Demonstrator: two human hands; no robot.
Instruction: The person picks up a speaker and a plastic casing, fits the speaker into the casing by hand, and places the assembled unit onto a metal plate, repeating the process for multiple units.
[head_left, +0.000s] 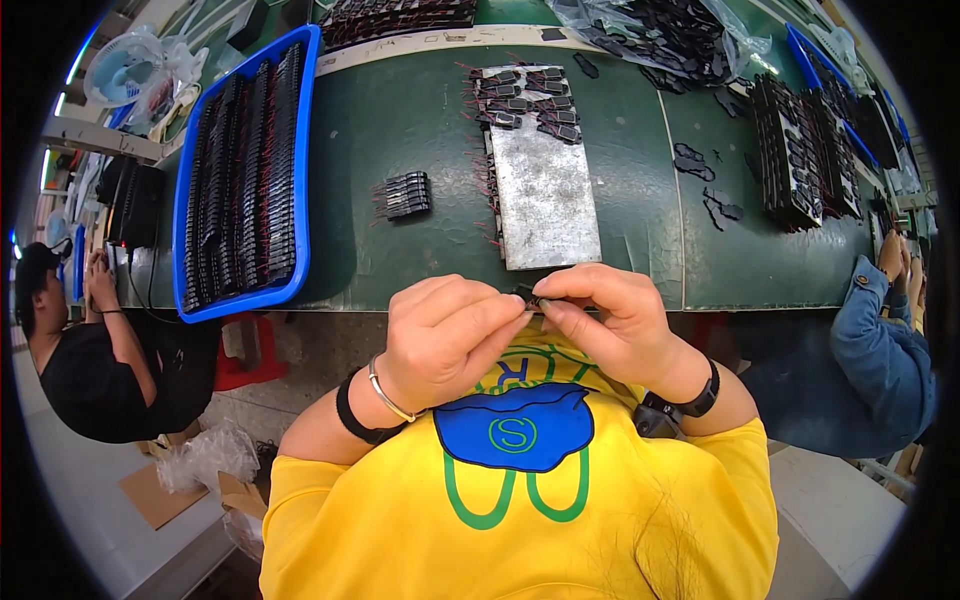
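Note:
Close to the table's front edge, my left hand [445, 335] and my right hand [620, 325] meet, both pinching one small black part [525, 294]. Fingertips cover most of it. Just beyond lies a pale metal plate [548, 205] with several small black wired parts [502, 104] at its far end. Red wires stick out along the plate's left edge. Left of the plate, a row of similar black parts [406, 195] sits on the green table [350, 160]. Further left, a blue tray [304, 170] holds long rows of such parts with red wires.
At the back right, a clear plastic bag [752, 45] holds flat black pieces. Loose black pieces [692, 160] lie right of the plate. Stacked plates of parts [790, 150] stand further right. One person [110, 370] sits at left, another [870, 350] at right. A fan [125, 68] stands far left.

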